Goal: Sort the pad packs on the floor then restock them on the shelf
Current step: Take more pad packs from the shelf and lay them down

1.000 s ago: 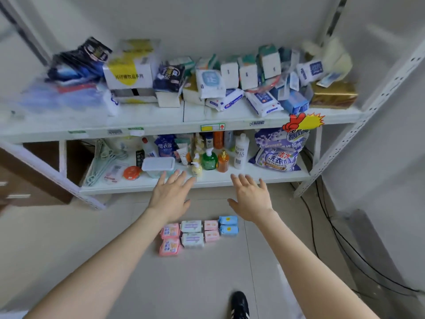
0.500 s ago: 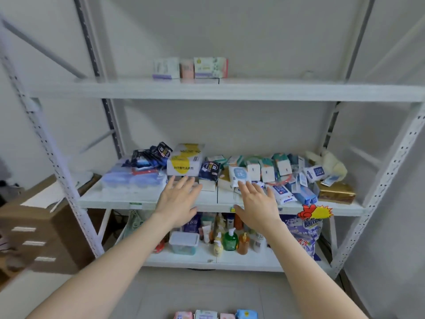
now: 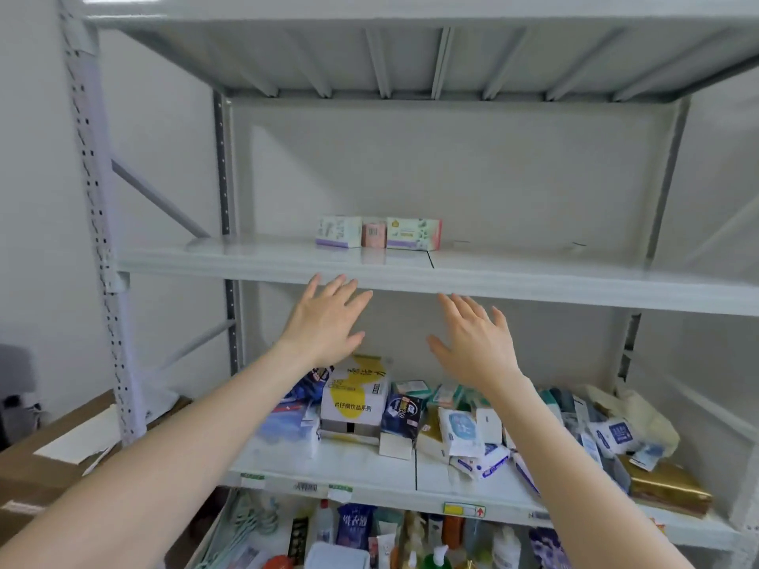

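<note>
Here, left hand and right hand spread wide, empty, below the shelf front edge | three pad packs upright at its back, leaving restocking room | floor packs unseen.

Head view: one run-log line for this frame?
left hand: open, empty | right hand: open, empty | upper shelf: three packs

The white and yellow box on the middle shelf carries a line of Chinese characters, 片仔癀饮品系列, on its front; a blue pouch on the lower shelf, at 6 o'clock from that box, shows 洗衣液; a yellow label with a red arrow sits on the middle shelf's front edge, at 4 o'clock from the box; other print is too blurred to read.
</note>
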`<action>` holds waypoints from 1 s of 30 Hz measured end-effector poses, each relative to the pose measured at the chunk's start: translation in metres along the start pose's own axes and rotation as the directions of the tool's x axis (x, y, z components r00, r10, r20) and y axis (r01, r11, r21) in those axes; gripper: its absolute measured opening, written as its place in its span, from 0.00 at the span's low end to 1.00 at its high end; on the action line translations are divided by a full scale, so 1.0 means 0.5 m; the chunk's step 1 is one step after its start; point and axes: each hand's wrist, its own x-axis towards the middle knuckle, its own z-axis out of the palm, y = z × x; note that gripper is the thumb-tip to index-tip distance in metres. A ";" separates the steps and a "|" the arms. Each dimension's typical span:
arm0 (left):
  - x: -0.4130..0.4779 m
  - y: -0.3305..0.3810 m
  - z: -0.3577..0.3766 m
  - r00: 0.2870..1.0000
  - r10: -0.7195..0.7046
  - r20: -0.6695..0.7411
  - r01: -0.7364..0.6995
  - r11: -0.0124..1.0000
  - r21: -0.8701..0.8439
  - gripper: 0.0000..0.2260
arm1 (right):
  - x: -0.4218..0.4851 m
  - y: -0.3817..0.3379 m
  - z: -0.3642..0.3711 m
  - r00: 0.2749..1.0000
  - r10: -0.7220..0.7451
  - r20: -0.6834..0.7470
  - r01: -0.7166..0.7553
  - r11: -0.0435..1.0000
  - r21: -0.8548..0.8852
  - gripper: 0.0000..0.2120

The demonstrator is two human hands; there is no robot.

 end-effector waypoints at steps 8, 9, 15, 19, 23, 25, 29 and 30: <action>0.165 -0.128 0.004 0.992 -0.011 -0.123 0.013 1.000 0.014 0.29 | 0.204 -0.015 0.011 0.995 -0.028 -0.091 0.030 1.000 0.011 0.31; 0.186 -0.148 0.010 0.991 -0.010 -0.136 0.013 1.000 0.023 0.29 | 0.231 -0.017 0.018 0.995 -0.025 -0.095 0.027 0.999 0.017 0.31; 0.309 -0.280 0.079 0.991 0.000 -0.131 0.006 0.999 0.044 0.29 | 0.379 -0.027 0.069 0.991 0.012 -0.137 -0.010 1.000 0.014 0.31; 0.391 -0.343 0.128 0.993 0.019 -0.114 -0.014 0.999 0.048 0.30 | 0.460 -0.022 0.097 0.986 0.035 -0.161 -0.031 0.999 0.027 0.30; 0.449 -0.374 0.169 0.993 0.013 -0.116 -0.010 1.000 0.029 0.31 | 0.528 -0.005 0.120 0.990 0.018 -0.137 -0.015 1.000 0.026 0.30; 0.469 -0.382 0.190 0.994 0.004 -0.113 -0.004 1.000 0.000 0.31 | 0.565 0.009 0.131 0.993 -0.004 -0.114 0.003 1.000 -0.001 0.30; 0.526 -0.398 0.227 0.996 0.003 -0.085 -0.006 1.000 -0.029 0.32 | 0.639 0.040 0.153 0.997 -0.016 -0.081 0.013 0.999 -0.035 0.32; 0.546 -0.405 0.234 0.997 0.007 -0.080 -0.010 0.999 -0.034 0.32 | 0.657 0.048 0.159 0.997 -0.018 -0.071 0.014 0.999 -0.048 0.32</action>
